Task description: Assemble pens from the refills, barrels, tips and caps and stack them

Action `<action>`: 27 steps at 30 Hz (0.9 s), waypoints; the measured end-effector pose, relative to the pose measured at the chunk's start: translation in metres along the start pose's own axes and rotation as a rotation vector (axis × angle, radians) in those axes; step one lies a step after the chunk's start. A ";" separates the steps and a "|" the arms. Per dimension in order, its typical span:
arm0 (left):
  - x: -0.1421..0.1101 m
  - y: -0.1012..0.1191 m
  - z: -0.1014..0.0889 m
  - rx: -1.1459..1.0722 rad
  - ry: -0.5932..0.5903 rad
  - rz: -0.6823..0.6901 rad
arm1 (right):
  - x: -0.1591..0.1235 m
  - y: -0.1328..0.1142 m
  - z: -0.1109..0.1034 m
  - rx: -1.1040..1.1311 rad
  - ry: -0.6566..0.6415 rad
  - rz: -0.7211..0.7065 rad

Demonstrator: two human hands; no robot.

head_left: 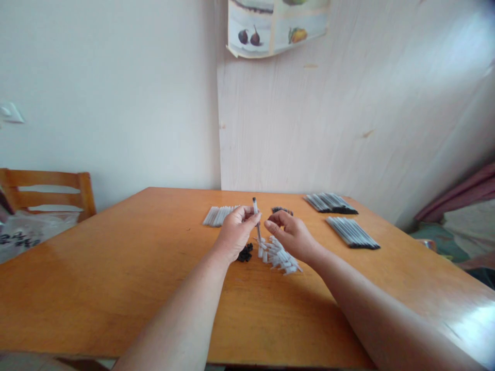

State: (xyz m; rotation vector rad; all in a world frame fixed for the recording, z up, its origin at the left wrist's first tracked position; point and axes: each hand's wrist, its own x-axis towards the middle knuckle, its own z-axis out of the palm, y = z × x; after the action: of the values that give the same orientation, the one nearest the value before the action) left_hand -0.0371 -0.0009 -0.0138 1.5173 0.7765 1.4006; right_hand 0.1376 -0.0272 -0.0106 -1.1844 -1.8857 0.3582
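Note:
My left hand [240,232] is closed in a pinch around a slim clear pen [255,206], which stands nearly upright with a black end on top. Just to the right of the pen is my right hand [290,233]. Its fingers are bent, with a small gap between thumb and forefinger, and I see nothing in them. A loose heap of whitish translucent pieces [284,257] lies below the right hand. Small black parts [245,253] are piled beside it, partly covered by my left hand. Beyond the left hand, a row of pale tubes [217,216] lies side by side.
More dark pieces [282,210] lie behind my right hand. On the table's right side rest two rows of black-ended pens, a nearer row [351,232] and a farther row [330,202]. A wooden chair [46,180] with a plastic bag [31,226] stands at the left.

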 end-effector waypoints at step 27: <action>0.002 0.010 -0.015 -0.523 0.120 -0.278 | -0.005 -0.010 0.012 0.148 -0.308 0.128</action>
State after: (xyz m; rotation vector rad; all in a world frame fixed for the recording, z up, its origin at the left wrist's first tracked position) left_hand -0.0530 0.0001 -0.0045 0.8950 0.6020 1.3565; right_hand 0.1236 -0.0346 -0.0141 -1.2048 -2.0063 0.7751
